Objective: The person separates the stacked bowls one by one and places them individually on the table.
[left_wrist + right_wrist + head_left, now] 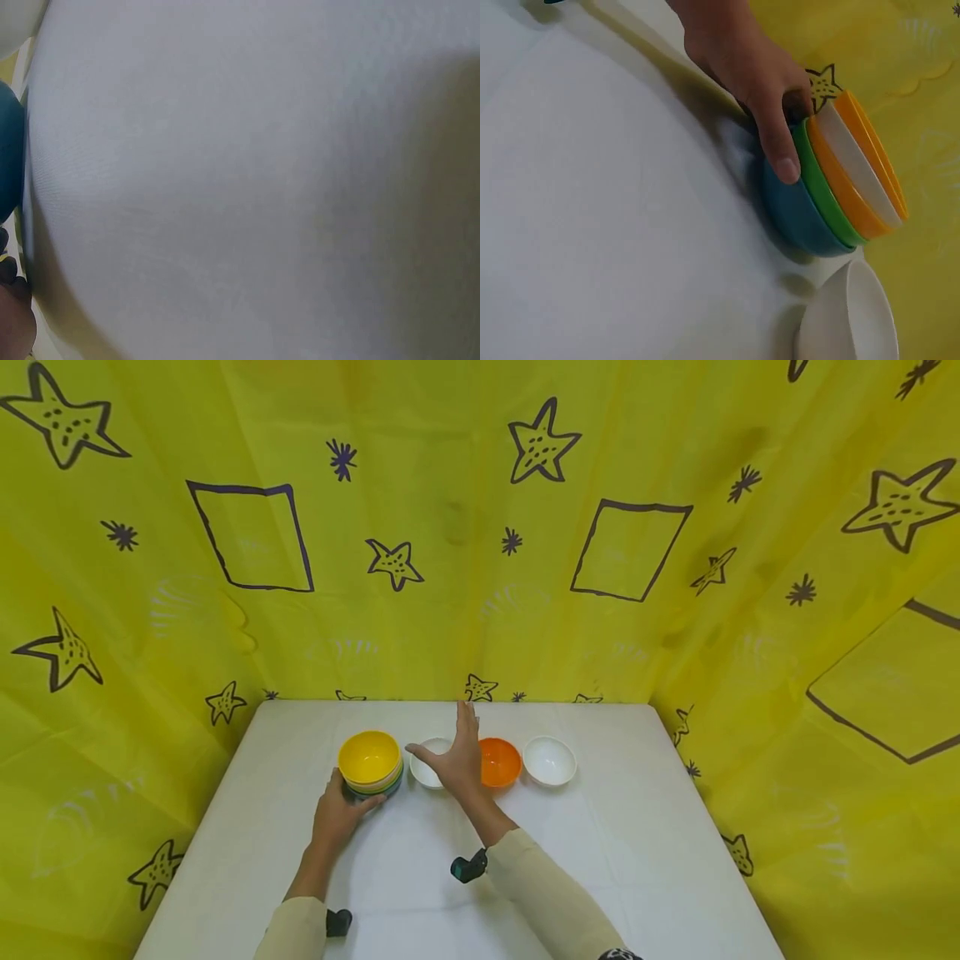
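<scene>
A stack of nested bowls stands at the left, yellow on top. From the side, the right wrist view shows a blue bowl at its bottom, then green, orange-yellow, white and yellow rims. My left hand grips the stack low on its near left side, thumb across the front. Farther right, my right hand is raised with fingers straight and thumb spread wide, holding nothing. It overlaps a white bowl and the left edge of an orange bowl in the head view.
Another white bowl sits at the right end of the row. The bowls stand on a white-covered table, toward its back edge. Yellow curtains with drawn stars and frames hang behind and along both sides.
</scene>
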`<action>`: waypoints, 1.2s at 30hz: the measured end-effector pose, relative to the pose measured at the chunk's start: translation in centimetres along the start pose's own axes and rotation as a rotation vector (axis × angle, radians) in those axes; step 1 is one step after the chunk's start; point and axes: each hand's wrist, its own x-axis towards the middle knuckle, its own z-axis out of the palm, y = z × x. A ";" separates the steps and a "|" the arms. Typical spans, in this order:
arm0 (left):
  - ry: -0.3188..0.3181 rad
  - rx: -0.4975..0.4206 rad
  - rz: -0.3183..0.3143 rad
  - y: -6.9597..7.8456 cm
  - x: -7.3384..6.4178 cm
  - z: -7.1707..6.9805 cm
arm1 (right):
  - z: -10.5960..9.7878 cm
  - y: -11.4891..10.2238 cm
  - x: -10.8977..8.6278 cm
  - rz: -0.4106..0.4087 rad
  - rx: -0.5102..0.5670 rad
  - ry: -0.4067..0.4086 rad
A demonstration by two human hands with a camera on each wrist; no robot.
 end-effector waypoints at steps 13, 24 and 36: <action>0.001 0.007 0.006 -0.7 0.2 0.1 | 3.3 -2.6 -0.1 -0.094 -0.141 -0.191; 0.000 -0.015 0.025 -0.4 0.2 -0.3 | 5.7 -3.2 -0.4 -0.087 -0.257 -0.344; 0.008 -0.001 0.033 -0.5 0.1 -0.2 | 6.1 -2.9 -0.6 -0.149 -0.318 -0.444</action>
